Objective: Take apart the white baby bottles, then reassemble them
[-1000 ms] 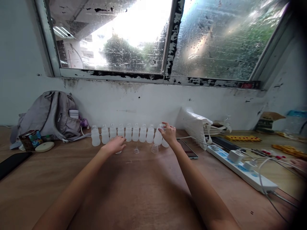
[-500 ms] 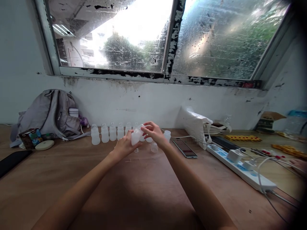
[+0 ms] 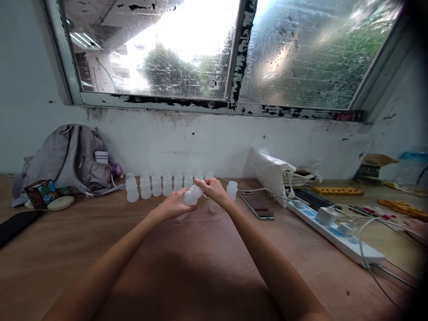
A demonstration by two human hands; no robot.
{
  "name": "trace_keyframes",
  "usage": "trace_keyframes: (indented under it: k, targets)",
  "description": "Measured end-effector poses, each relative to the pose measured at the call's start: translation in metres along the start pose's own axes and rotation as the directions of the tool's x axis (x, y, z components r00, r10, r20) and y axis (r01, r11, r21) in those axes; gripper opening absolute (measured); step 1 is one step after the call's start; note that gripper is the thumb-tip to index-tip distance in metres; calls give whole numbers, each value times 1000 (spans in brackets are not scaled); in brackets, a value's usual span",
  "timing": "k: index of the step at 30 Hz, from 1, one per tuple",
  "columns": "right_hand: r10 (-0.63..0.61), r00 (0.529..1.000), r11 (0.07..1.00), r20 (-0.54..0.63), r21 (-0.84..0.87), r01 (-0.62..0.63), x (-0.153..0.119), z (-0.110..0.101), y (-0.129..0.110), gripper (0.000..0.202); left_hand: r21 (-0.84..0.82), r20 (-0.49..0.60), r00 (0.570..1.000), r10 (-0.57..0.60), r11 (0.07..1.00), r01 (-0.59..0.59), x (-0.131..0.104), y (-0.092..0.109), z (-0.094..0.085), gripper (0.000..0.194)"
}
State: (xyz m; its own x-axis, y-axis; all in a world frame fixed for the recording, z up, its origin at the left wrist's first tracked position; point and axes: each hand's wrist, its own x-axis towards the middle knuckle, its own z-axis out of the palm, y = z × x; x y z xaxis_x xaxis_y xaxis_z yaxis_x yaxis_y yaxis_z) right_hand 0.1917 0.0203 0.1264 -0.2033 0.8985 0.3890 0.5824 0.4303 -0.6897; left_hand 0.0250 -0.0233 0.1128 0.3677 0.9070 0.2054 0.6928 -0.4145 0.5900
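My left hand (image 3: 171,206) is closed around the body of a small translucent white bottle (image 3: 190,198), which is tilted with its neck to the upper right. At that neck end, my right hand (image 3: 214,191) grips the bottle's clear top with its fingers; exactly how the top sits is hidden. Behind my hands stands a row of several similar bottles (image 3: 146,186) with clear domed caps. To the right of my right hand is an upright bottle (image 3: 232,191) without a domed cap. A clear cap (image 3: 214,207) rests on the table below my right wrist, and another clear piece (image 3: 181,217) shows partly under my left hand.
A phone (image 3: 257,205) lies right of the bottles, beside a white bag (image 3: 271,171) and a power strip (image 3: 334,232) with cables. At left are a grey backpack (image 3: 67,156), a small box (image 3: 42,194) and a dark device (image 3: 20,226). Another person's hand (image 3: 414,226) shows at the far right.
Both hands have dropped slightly with the bottle, which now tilts further over. My right hand's fingers have shifted on its top, and more of the back row shows.
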Motion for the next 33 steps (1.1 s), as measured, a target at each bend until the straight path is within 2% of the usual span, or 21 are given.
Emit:
trace_keyframes:
  k: [7, 13, 19, 25, 30, 33]
  targets:
    - [53, 997, 986, 52, 154, -60, 2, -4, 3, 50, -184, 113, 994, 8, 983, 13, -2, 2, -13, 41]
    - [59, 998, 956, 21, 286, -62, 3, 2, 6, 48, -287, 180, 983, -24, 955, 75, -1, 5, -16, 44]
    - [62, 998, 934, -6, 353, -56, 3, 1, 5, 46, -407, 241, 970, -23, 905, 122, -4, 12, -19, 41]
    - [50, 999, 901, -6, 432, -42, 3, 4, 6, 46, -525, 362, 932, -23, 821, 224, -8, 16, -25, 41]
    - [49, 999, 886, 5, 462, -46, 3, 6, 7, 47, -537, 412, 911, -31, 799, 270, -9, 16, -28, 40]
    - [59, 991, 918, 123, 383, -103, -1, 4, 4, 47, -409, 351, 935, -46, 891, 198, -9, 13, -25, 42]
